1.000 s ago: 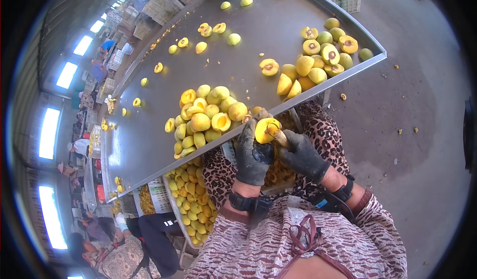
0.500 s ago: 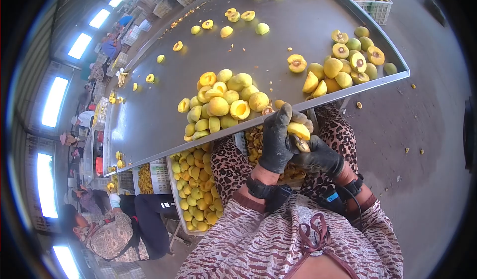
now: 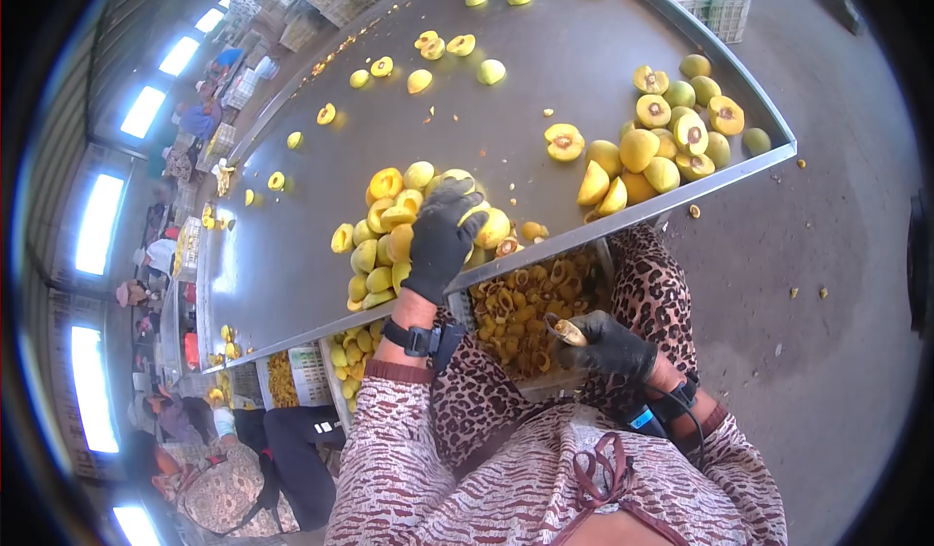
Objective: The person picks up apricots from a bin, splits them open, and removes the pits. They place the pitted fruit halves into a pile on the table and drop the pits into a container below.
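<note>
My left hand [image 3: 443,235], in a dark glove, is over the pile of yellow-green fruit [image 3: 373,254] by the metal table's near edge. Its fingers are curled round a yellow fruit [image 3: 474,217], partly hidden by them. Low on the right, my right hand [image 3: 613,346], also gloved, is closed on a small pitting tool [image 3: 567,332] with a pale handle and a curved metal end. Beneath the table edge, beside that tool, is a crate of cut fruit pieces [image 3: 516,317].
Halved and whole fruits [image 3: 662,147] lie at the right of the metal table [image 3: 321,196], with others scattered farther back. A fruit crate [image 3: 720,6] stands beyond its far right corner. A seated person [image 3: 229,478] is at lower left, near more crates.
My left hand has left my right hand and moved left and up onto the pile. My right hand has dropped slightly with the tool. The fruit half between them has gone from there.
</note>
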